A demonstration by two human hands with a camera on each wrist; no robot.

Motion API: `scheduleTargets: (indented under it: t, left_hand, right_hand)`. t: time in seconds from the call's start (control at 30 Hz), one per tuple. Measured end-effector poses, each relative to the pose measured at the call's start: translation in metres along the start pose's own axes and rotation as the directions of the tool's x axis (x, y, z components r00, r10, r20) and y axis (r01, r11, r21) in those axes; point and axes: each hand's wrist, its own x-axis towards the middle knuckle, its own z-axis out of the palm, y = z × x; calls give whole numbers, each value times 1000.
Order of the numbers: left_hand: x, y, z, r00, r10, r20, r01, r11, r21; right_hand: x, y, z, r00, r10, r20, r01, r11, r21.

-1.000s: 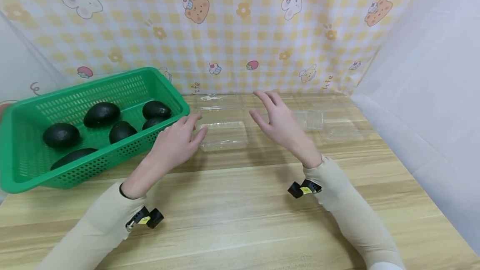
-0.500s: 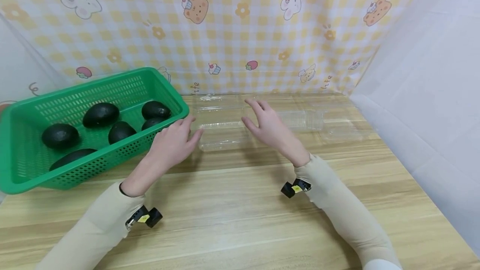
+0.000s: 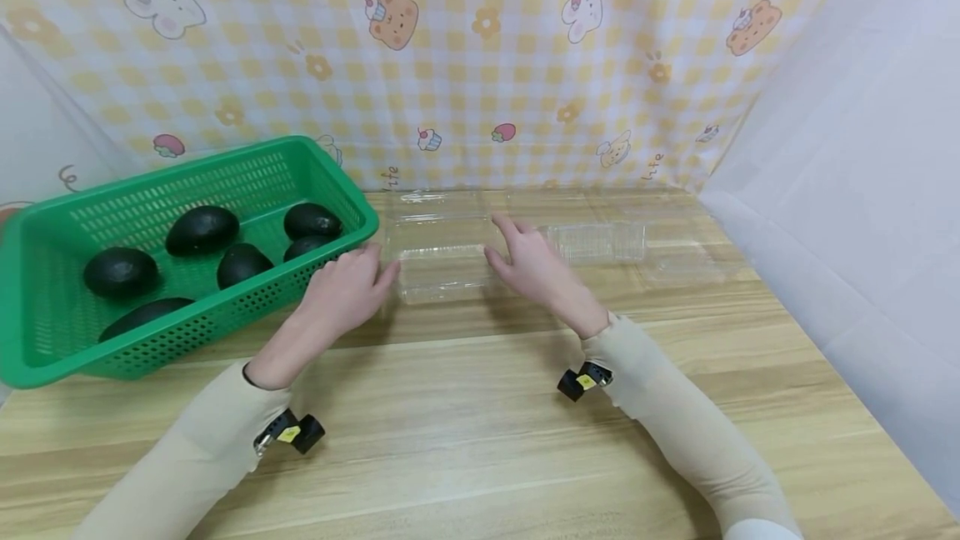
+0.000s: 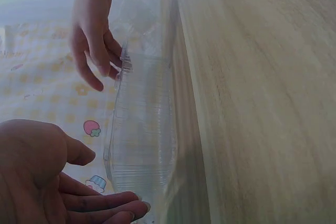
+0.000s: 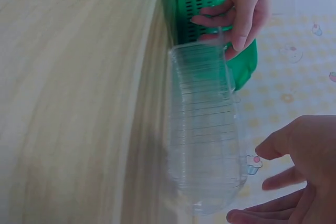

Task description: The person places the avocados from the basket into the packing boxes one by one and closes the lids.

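A clear plastic clamshell box [image 3: 446, 273], ribbed along its walls, sits on the wooden table between both hands. At its left end is my left hand [image 3: 341, 294], fingers extended and thumb apart, with fingertips right by the end wall in the left wrist view. My right hand [image 3: 536, 269] reaches down at the opposite end, thumb and fingers spread at the corner. From the right wrist, the box [image 5: 205, 119] shows between the two hands, and the right hand's fingers [image 5: 283, 205] are loosely spread beside it. Neither hand grips anything.
Left of the box stands a green perforated basket [image 3: 247, 298] holding several dark avocados [image 3: 202, 229]. More clear plastic boxes [image 3: 592, 242] line the back of the table to the right. Behind hangs a yellow checked curtain [image 3: 465, 90]; a white sheet [image 3: 840, 190] borders the right side.
My right hand has moved left and lowered to the box's right end. My left hand has shifted slightly left and down at the other end. The basket and boxes stay put.
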Motion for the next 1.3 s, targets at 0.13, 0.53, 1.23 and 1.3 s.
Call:
scheduleTargets:
  t: [0.13, 0.53, 1.23, 1.3]
  left_hand:
    - [0, -3, 2, 1000, 11, 7, -11, 1000, 2]
    - [3, -7, 7, 999, 31, -7, -31, 995, -94]
    - [-3, -7, 4, 1000, 28, 6, -26, 974, -224]
    - [-4, -7, 3, 999, 18, 27, -11, 971, -240]
  right_hand:
    - [0, 2, 4, 1000, 15, -25, -16, 999, -34]
    - [-3, 9, 14, 998, -14, -65, 7, 994, -113]
    - [-17, 11, 15, 998, -7, -61, 11, 998, 65]
    - [-19, 12, 14, 998, -13, -63, 18, 997, 79]
